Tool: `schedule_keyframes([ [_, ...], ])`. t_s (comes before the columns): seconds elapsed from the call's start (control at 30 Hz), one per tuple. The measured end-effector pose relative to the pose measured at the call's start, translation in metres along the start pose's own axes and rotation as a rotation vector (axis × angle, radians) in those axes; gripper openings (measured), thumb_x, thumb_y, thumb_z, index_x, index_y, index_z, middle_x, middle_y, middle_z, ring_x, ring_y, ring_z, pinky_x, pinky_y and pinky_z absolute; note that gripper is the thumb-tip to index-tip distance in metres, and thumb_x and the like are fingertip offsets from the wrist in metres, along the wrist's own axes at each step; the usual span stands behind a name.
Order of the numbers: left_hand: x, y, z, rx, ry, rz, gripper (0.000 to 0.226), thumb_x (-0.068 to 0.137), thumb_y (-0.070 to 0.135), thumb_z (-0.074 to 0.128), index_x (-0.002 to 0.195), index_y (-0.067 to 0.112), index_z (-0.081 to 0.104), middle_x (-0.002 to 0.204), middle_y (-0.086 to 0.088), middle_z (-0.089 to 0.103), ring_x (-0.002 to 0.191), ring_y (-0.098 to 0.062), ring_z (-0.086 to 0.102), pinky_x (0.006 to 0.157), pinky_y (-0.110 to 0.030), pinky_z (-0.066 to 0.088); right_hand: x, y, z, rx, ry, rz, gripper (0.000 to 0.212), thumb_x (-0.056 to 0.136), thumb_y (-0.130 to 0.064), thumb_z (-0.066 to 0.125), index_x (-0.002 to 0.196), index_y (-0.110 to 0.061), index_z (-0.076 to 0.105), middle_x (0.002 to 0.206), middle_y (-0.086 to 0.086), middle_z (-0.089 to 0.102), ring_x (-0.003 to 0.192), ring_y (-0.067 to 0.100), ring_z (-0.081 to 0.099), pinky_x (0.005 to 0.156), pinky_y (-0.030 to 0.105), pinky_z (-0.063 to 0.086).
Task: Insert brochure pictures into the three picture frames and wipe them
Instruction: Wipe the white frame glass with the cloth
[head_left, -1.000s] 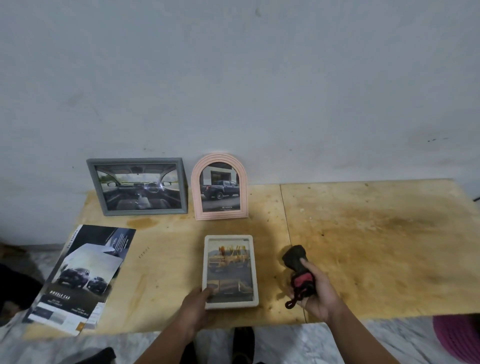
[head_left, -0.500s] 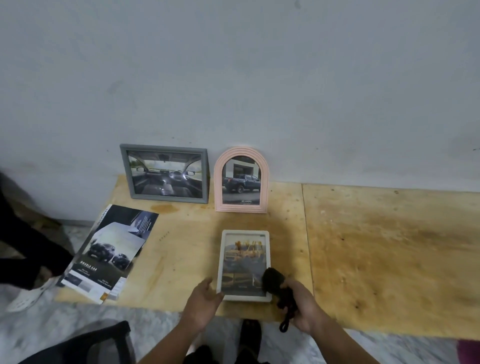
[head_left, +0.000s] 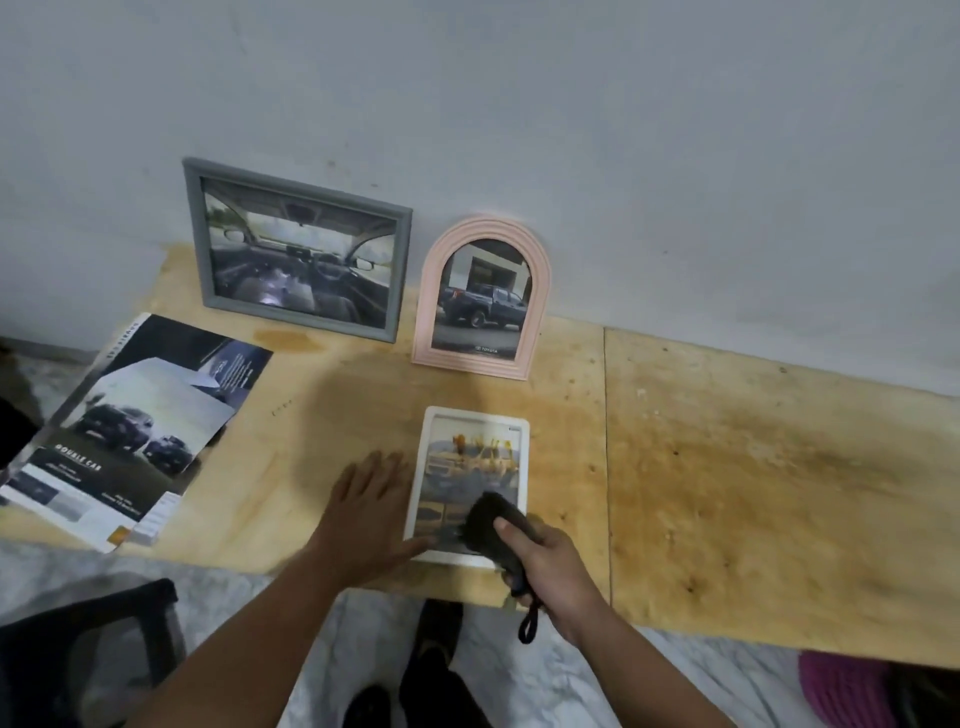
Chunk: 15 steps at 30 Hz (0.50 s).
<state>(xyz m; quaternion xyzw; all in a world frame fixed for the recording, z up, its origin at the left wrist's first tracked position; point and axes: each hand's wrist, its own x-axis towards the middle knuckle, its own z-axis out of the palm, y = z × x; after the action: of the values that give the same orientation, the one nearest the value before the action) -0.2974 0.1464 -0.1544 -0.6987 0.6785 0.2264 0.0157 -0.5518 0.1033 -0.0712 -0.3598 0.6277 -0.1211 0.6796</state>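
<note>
A white rectangular frame (head_left: 470, 457) with a yellow car picture lies flat near the table's front edge. My left hand (head_left: 366, 512) lies flat on the wood beside it, thumb touching the frame's lower left corner. My right hand (head_left: 548, 564) grips a black duster brush (head_left: 488, 522) whose head presses on the lower part of the frame's glass. A grey frame (head_left: 296, 249) with a car interior picture and a pink arched frame (head_left: 480, 296) with a truck picture lean against the wall behind.
An open car brochure (head_left: 130, 431) lies on the wooden table (head_left: 727, 467), overhanging its left edge. A dark chair (head_left: 88, 654) stands at lower left. My feet (head_left: 431, 670) show below the table edge. Something purple (head_left: 852, 691) sits on the floor at lower right.
My right hand has brought the brush from the right of the white frame onto its glass. My left hand has spread flat beside the frame. The camera has moved closer and tilted.
</note>
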Motion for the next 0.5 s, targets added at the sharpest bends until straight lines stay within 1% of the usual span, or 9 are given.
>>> schedule_keyframes([
  [0.07, 0.002, -0.005, 0.015, 0.051, 0.024, 0.059, 0.123, 0.076, 0.100, 0.018, 0.165, 0.016, 0.007, 0.173, -0.008, 0.005, 0.159, -0.032, -0.004, 0.126, -0.059, 0.008, 0.011, -0.011, 0.007, -0.101, 0.055, -0.115, 0.029, 0.097, -0.029, 0.069, 0.103, -0.001, 0.072, 0.060, 0.011, 0.061, 0.051, 0.021, 0.056, 0.047, 0.030, 0.044],
  [0.13, 0.001, -0.007, 0.026, 0.074, 0.072, 0.089, 0.121, 0.078, 0.098, 0.025, 0.164, 0.014, 0.010, 0.173, -0.009, 0.006, 0.159, -0.033, -0.003, 0.125, -0.061, 0.010, 0.033, -0.022, 0.011, -0.291, 0.152, -0.265, 0.018, 0.098, -0.026, 0.068, 0.090, -0.011, 0.074, 0.057, 0.005, 0.064, 0.051, 0.017, 0.061, 0.048, 0.032, 0.047],
  [0.17, 0.001, -0.008, 0.029, 0.077, 0.101, 0.102, 0.121, 0.078, 0.098, 0.027, 0.164, 0.014, 0.011, 0.172, -0.009, 0.007, 0.159, -0.034, -0.001, 0.125, -0.062, 0.010, 0.048, -0.028, 0.012, -0.424, 0.207, -0.361, 0.021, 0.098, -0.027, 0.067, 0.079, -0.017, 0.071, 0.060, 0.004, 0.064, 0.053, 0.016, 0.060, 0.050, 0.033, 0.046],
  [0.2, 0.001, -0.007, 0.031, 0.077, 0.117, 0.108, 0.122, 0.078, 0.099, 0.028, 0.164, 0.015, 0.012, 0.172, -0.010, 0.008, 0.159, -0.034, 0.000, 0.125, -0.062, 0.010, 0.061, -0.033, 0.013, -0.542, 0.246, -0.443, 0.024, 0.097, -0.029, 0.067, 0.075, -0.022, 0.067, 0.068, 0.004, 0.064, 0.059, 0.014, 0.060, 0.056, 0.031, 0.044],
  [0.23, 0.001, -0.008, 0.032, 0.073, 0.126, 0.109, 0.122, 0.077, 0.099, 0.030, 0.164, 0.016, 0.014, 0.172, -0.010, 0.010, 0.159, -0.035, 0.001, 0.125, -0.062, 0.011, 0.071, -0.038, 0.014, -0.628, 0.277, -0.499, 0.017, 0.097, -0.030, 0.066, 0.081, -0.025, 0.068, 0.081, 0.003, 0.065, 0.070, 0.014, 0.060, 0.064, 0.029, 0.045],
  [0.27, 0.001, -0.009, 0.033, 0.061, 0.129, 0.109, 0.122, 0.076, 0.099, 0.031, 0.164, 0.017, 0.015, 0.172, -0.010, 0.011, 0.159, -0.034, 0.002, 0.124, -0.063, 0.011, 0.080, -0.043, 0.017, -0.669, 0.281, -0.539, 0.010, 0.098, -0.030, 0.065, 0.096, -0.024, 0.073, 0.095, 0.003, 0.067, 0.082, 0.015, 0.062, 0.072, 0.029, 0.047],
  [0.33, 0.000, -0.010, 0.036, 0.048, 0.132, 0.106, 0.122, 0.075, 0.100, 0.031, 0.164, 0.018, 0.014, 0.172, -0.009, 0.009, 0.159, -0.034, -0.001, 0.125, -0.062, 0.010, 0.092, -0.051, 0.025, -0.774, 0.289, -0.637, 0.027, 0.100, -0.028, 0.062, 0.125, -0.022, 0.069, 0.114, 0.001, 0.070, 0.099, 0.019, 0.064, 0.084, 0.034, 0.052],
  [0.4, 0.000, -0.010, 0.037, 0.050, 0.127, 0.100, 0.122, 0.075, 0.100, 0.030, 0.165, 0.019, 0.009, 0.173, -0.008, 0.003, 0.159, -0.032, -0.006, 0.125, -0.062, 0.008, 0.105, -0.055, 0.034, -0.932, 0.301, -0.760, 0.038, 0.100, -0.027, 0.058, 0.138, -0.026, 0.061, 0.123, -0.001, 0.069, 0.104, 0.022, 0.064, 0.084, 0.038, 0.055],
  [0.5, 0.001, -0.011, 0.039, 0.057, 0.139, 0.092, 0.123, 0.074, 0.101, 0.029, 0.165, 0.020, 0.009, 0.173, -0.006, 0.001, 0.159, -0.031, -0.008, 0.125, -0.061, 0.008, 0.122, -0.049, 0.046, -1.208, 0.284, -0.808, 0.043, 0.100, -0.029, 0.054, 0.142, -0.028, 0.056, 0.130, -0.002, 0.065, 0.105, 0.028, 0.064, 0.076, 0.041, 0.057],
])
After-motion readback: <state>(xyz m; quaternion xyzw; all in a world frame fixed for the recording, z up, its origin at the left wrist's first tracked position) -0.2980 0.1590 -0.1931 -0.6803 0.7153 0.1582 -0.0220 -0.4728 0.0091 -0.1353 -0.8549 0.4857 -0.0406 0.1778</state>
